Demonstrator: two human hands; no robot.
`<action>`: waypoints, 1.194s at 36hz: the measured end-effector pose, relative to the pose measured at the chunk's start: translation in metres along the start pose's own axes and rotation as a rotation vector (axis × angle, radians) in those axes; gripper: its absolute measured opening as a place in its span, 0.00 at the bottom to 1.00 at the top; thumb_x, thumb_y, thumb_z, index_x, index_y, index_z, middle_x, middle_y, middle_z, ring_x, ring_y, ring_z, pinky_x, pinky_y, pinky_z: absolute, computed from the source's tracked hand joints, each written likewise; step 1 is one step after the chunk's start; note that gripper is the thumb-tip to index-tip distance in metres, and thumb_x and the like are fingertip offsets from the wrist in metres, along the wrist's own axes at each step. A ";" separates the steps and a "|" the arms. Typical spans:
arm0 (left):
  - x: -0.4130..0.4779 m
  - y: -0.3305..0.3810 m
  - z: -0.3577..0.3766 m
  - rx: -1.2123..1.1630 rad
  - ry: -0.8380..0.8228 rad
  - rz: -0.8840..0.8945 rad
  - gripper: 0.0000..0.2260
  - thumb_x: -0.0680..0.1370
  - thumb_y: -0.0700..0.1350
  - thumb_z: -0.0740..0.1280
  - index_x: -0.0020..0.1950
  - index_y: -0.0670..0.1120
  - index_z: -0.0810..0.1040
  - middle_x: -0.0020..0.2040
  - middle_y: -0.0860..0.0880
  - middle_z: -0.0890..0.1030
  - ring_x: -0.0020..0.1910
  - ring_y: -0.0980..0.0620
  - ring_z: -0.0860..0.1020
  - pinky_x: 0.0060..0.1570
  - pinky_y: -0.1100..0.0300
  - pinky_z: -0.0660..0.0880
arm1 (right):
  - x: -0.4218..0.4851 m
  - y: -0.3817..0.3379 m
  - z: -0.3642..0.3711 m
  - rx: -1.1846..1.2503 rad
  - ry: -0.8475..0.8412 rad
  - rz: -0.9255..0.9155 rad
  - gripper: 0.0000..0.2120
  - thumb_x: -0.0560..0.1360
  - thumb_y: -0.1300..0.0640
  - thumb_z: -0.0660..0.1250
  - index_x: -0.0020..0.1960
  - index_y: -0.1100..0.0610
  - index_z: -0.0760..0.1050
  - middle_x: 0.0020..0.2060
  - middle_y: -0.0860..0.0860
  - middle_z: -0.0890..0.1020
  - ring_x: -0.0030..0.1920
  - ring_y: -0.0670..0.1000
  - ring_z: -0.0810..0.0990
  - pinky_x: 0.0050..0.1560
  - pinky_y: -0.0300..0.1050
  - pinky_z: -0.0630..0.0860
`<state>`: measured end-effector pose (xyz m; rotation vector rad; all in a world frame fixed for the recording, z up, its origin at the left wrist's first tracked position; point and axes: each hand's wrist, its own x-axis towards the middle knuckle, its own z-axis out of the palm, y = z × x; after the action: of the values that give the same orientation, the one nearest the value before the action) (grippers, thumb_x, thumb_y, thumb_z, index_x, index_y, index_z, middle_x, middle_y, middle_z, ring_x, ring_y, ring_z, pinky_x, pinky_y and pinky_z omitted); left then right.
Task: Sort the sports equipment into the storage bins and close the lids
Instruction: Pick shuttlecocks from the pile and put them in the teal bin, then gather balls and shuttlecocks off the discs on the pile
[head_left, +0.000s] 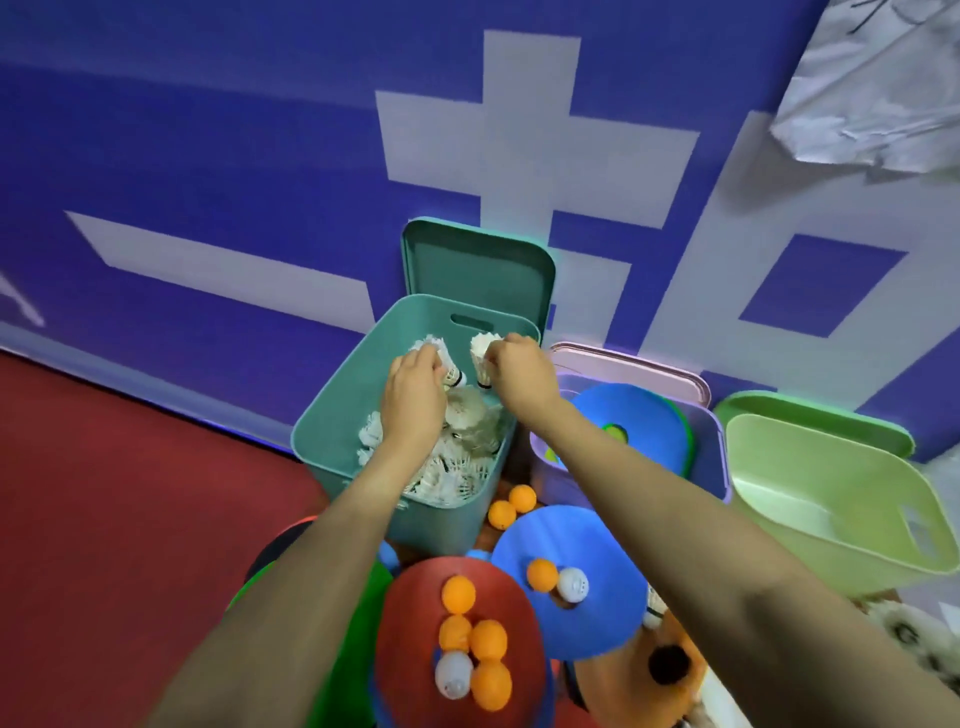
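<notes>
Orange balls lying on red paddle nearest camera, white ball among them. Blue paddle just beside, carrying one orange and one white ball. Two loose orange balls sitting close beside teal bin. Both hands hanging over teal bin (heaped with shuttlecock pile): left hand pinching shuttlecock, right hand pinching second shuttlecock, corks pointing down. Purple bin at right holding second blue paddle; green bin standing beyond it. Teal lid leaning upright against blue wall behind.
</notes>
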<state>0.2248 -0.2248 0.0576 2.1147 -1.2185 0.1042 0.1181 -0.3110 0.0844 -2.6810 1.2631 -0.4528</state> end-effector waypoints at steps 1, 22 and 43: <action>0.005 -0.001 0.002 -0.011 0.005 -0.009 0.05 0.81 0.41 0.60 0.49 0.41 0.73 0.48 0.43 0.78 0.50 0.45 0.72 0.40 0.56 0.63 | 0.003 -0.001 0.005 -0.010 -0.023 0.023 0.12 0.74 0.68 0.58 0.53 0.64 0.77 0.52 0.60 0.77 0.54 0.60 0.76 0.46 0.47 0.70; -0.046 0.031 -0.022 0.338 -0.508 0.005 0.15 0.78 0.44 0.60 0.64 0.43 0.72 0.63 0.41 0.73 0.63 0.40 0.69 0.58 0.50 0.68 | -0.092 0.004 -0.012 0.144 -0.012 -0.086 0.15 0.76 0.58 0.62 0.62 0.59 0.75 0.56 0.56 0.76 0.58 0.58 0.73 0.53 0.49 0.71; -0.317 -0.001 -0.070 0.090 -0.300 0.154 0.13 0.72 0.48 0.60 0.51 0.45 0.78 0.50 0.46 0.76 0.47 0.43 0.75 0.49 0.51 0.72 | -0.345 0.019 0.021 0.437 -0.193 0.015 0.15 0.72 0.56 0.65 0.58 0.58 0.75 0.55 0.53 0.75 0.56 0.55 0.75 0.56 0.45 0.71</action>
<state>0.0671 0.0507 -0.0120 2.1659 -1.5787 -0.0958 -0.0959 -0.0569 -0.0121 -2.2850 0.9943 -0.4015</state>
